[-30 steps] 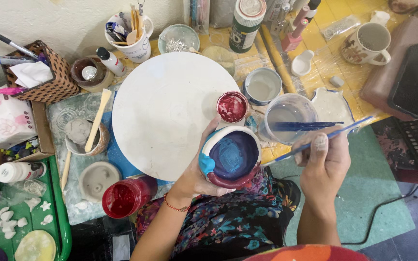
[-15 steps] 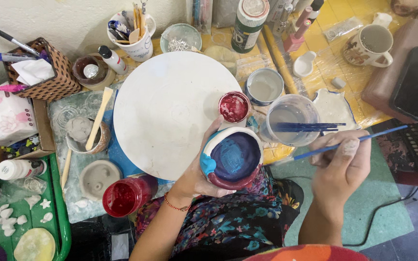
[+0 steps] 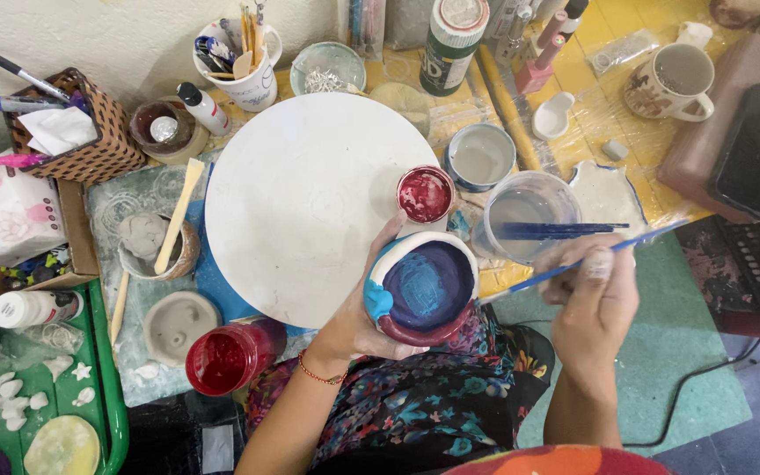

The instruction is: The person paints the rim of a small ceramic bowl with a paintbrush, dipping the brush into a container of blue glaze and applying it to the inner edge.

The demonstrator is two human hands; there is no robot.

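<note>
My left hand (image 3: 364,318) cups a small clay bowl (image 3: 422,288) from below; the bowl is painted blue and purple inside, with a turquoise and red outer wall. My right hand (image 3: 593,299) grips a thin blue paintbrush (image 3: 573,261), whose tip rests at the bowl's right rim. Just above the bowl, on the edge of a white round board (image 3: 310,198), stands a small pot of red paint (image 3: 425,194). To the right of the pot is a clear water cup (image 3: 528,214) with another blue brush lying across it.
A larger jar of red paint (image 3: 226,356) stands at the lower left. A grey-white pot (image 3: 480,156), a mug (image 3: 672,81), a brush-filled cup (image 3: 241,62), a woven basket (image 3: 72,132) and unpainted clay pieces (image 3: 173,325) ring the board. A green tray (image 3: 103,369) lies at far left.
My right hand has swung the brush from the water cup down towards the bowl, its tip now at the bowl's rim. The bowl and my left hand have stayed put.
</note>
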